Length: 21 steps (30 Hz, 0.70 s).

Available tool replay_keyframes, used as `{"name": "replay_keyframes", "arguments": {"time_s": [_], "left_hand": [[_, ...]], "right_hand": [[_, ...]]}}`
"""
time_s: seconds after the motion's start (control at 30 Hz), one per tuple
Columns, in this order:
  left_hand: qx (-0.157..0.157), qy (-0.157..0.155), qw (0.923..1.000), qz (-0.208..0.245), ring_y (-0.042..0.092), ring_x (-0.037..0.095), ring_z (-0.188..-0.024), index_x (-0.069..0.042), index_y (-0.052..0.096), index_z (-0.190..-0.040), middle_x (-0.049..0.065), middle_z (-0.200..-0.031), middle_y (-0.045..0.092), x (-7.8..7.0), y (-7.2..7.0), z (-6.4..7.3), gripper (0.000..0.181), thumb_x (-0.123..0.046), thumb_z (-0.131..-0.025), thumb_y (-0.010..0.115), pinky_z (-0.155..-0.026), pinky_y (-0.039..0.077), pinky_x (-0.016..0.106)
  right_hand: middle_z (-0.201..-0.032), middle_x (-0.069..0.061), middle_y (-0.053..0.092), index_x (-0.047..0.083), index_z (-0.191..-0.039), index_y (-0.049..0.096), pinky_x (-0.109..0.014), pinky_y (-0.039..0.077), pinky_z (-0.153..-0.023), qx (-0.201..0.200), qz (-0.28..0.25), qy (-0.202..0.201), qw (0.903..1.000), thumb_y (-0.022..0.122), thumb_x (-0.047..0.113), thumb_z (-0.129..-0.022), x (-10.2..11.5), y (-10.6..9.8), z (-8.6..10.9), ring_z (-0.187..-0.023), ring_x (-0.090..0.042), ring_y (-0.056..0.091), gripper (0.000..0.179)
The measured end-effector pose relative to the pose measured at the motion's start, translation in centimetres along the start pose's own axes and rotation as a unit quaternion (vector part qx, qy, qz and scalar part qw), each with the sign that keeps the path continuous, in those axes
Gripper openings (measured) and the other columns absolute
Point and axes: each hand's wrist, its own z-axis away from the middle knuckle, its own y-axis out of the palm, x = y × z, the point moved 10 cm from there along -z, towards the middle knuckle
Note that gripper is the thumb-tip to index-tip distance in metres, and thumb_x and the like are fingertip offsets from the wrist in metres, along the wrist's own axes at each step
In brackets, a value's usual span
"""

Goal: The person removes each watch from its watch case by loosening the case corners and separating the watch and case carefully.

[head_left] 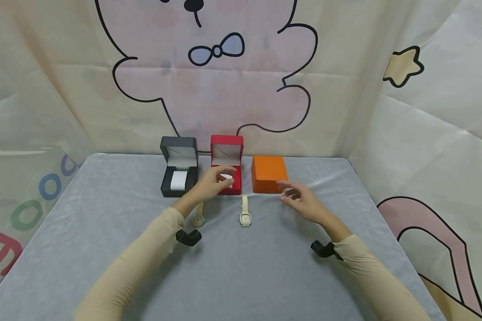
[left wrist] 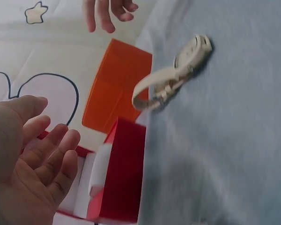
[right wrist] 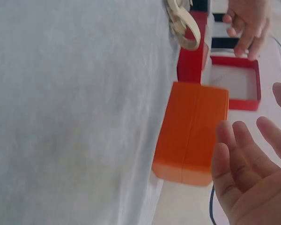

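Observation:
My left hand (head_left: 212,182) hovers in front of the red watch box (head_left: 237,189), whose lid stands raised, a white cushion inside. Its fingers are loosely bent around nothing. Beside the closed orange box (head_left: 270,174) is my right hand (head_left: 303,203), fingers relaxed and holding nothing, fingertips close to the box's right front edge. A cream-strapped watch (head_left: 245,218) lies on the table before the red box. Another watch (head_left: 198,220), with a yellowish strap, lies partly hidden behind the left forearm. The left wrist view shows the watch (left wrist: 189,56) with its strap buckled in a loop.
An opened black watch box (head_left: 168,183) with a white cushion (head_left: 179,180) stands left of the red one. All three boxes line up near the back edge of the grey cloth-covered table (head_left: 257,276). A printed curtain (head_left: 341,102) hangs behind and at the sides.

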Motion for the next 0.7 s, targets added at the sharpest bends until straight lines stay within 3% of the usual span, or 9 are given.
{"name": "replay_keyframes", "arguments": {"time_s": [0.1, 0.3, 0.5, 0.7], "left_hand": [[-0.007, 0.011, 0.9998, 0.013, 0.069, 0.033, -0.104, -0.002, 0.063, -0.133, 0.017, -0.134, 0.066, -0.5, 0.5, -0.1, 0.037, -0.013, -0.098, 0.065, -0.086, 0.06, 0.038], [0.007, 0.021, 0.9993, 0.029, 0.066, 0.03, -0.106, -0.005, 0.064, -0.132, 0.017, -0.132, 0.066, -1.5, 2.3, -0.6, 0.036, -0.015, -0.098, 0.065, -0.086, 0.058, 0.034], [0.009, 0.028, 0.9991, 0.029, 0.065, 0.028, -0.104, -0.003, 0.064, -0.132, 0.017, -0.132, 0.067, -2.1, 3.5, -1.1, 0.035, -0.012, -0.098, 0.064, -0.082, 0.056, 0.031], [0.02, 0.022, 0.9989, 0.036, 0.063, 0.029, -0.112, -0.005, 0.061, -0.136, 0.013, -0.135, 0.065, -2.5, 4.6, -1.5, 0.039, -0.014, -0.099, 0.064, -0.09, 0.056, 0.039]], "right_hand": [[-0.13, -0.027, 0.063, 0.0, -0.143, 0.054, -0.032, 0.056, -0.088, -0.025, -0.007, -0.006, 0.9997, 0.064, 0.007, -0.099, -0.4, -1.1, 0.2, -0.104, -0.036, 0.067, 0.046], [-0.128, -0.027, 0.064, 0.0, -0.142, 0.054, -0.02, 0.053, -0.087, -0.079, -0.007, 0.001, 0.9968, 0.063, 0.005, -0.098, -1.8, -3.5, 0.7, -0.107, -0.034, 0.068, 0.045], [-0.131, -0.03, 0.062, 0.002, -0.144, 0.054, -0.012, 0.05, -0.087, -0.082, -0.009, 0.016, 0.9964, 0.064, 0.008, -0.099, -3.6, -4.2, 0.9, -0.102, -0.018, 0.067, 0.046], [-0.134, -0.034, 0.059, 0.001, -0.145, 0.051, -0.015, 0.052, -0.081, -0.073, -0.01, 0.036, 0.9966, 0.066, 0.01, -0.098, -5.2, -4.0, 0.8, -0.1, -0.02, 0.067, 0.05]]}}
